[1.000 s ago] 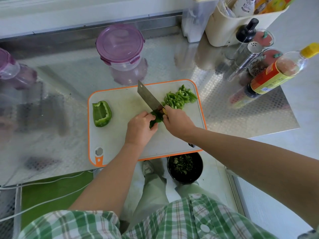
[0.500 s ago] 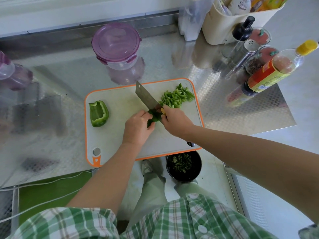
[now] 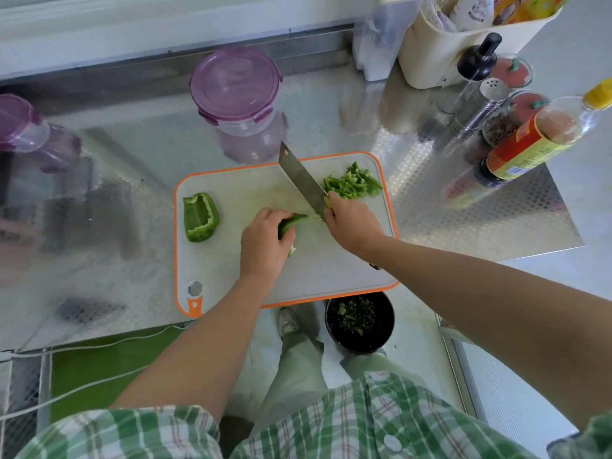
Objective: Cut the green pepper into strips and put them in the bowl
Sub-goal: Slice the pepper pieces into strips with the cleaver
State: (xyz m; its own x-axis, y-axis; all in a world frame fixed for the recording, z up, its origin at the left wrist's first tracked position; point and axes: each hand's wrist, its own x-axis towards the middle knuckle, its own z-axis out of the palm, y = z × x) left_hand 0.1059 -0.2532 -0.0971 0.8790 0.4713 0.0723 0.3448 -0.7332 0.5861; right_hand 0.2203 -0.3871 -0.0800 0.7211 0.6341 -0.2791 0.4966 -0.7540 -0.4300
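Left hand clamps pepper piece, long axis toward 2 o'clock. Cleaver, gripped by right hand, stands just beside its tip, 3 o'clock side.

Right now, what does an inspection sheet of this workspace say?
Surface: steel counter, orange-rimmed cutting board on it.
Job's things: pepper piece by the cleaver; pepper half at board's left; strips piled far right; no bowl on the counter.
Clutter: purple-lidded container behind the board; sauce bottle, shaker at right.
Hands: left hand grips the pepper piece; right hand grips the cleaver.
Cables: white cord below the counter, left.
Surroundings: black container of green scraps on the floor; green mat.
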